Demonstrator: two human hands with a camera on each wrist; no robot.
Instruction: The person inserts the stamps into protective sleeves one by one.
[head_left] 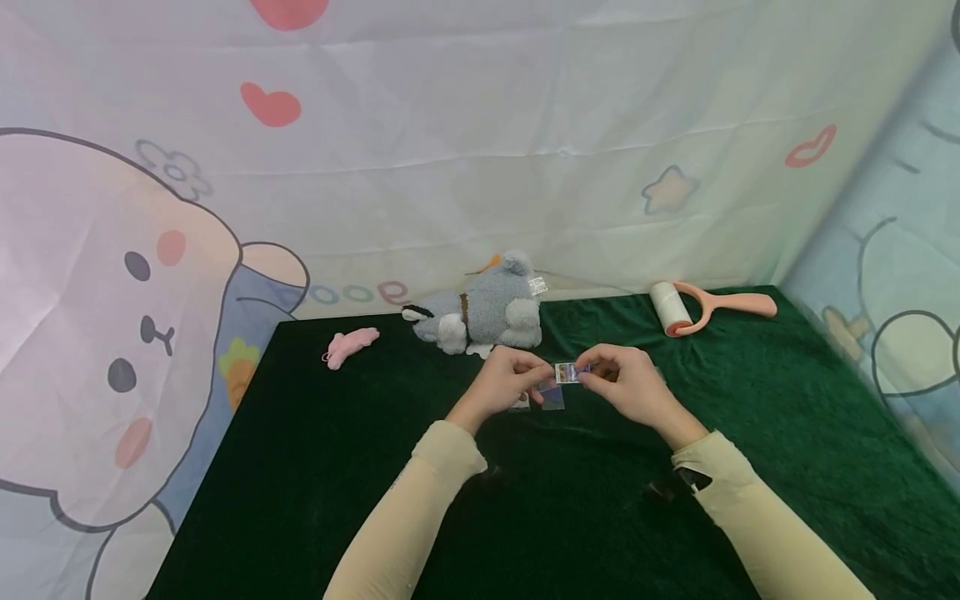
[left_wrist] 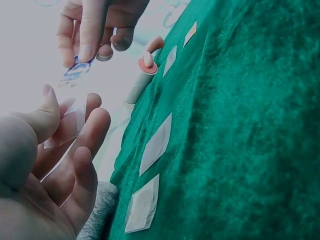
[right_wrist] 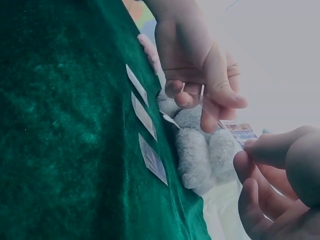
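Above the green cloth both hands meet around a small printed card (head_left: pixel 564 372). My right hand (head_left: pixel 626 383) pinches one end of it between thumb and fingers. My left hand (head_left: pixel 502 382) holds a clear plastic sleeve (left_wrist: pixel 72 125) between thumb and fingers. In the left wrist view the card (left_wrist: pixel 77 72) hangs at the sleeve's upper end; whether its edge is inside cannot be told. Below the hands, flat card-sized pieces lie in a row on the cloth, among them a purplish one (head_left: pixel 552 398) and a pale one (head_left: pixel 519 402).
A grey plush toy (head_left: pixel 491 312) lies at the table's back edge, beyond the hands. To its left is a small pink plush item (head_left: pixel 349 347). A lint roller (head_left: pixel 708 304) with a pink handle lies at the back right. A printed curtain (head_left: pixel 480 150) hangs behind the table.
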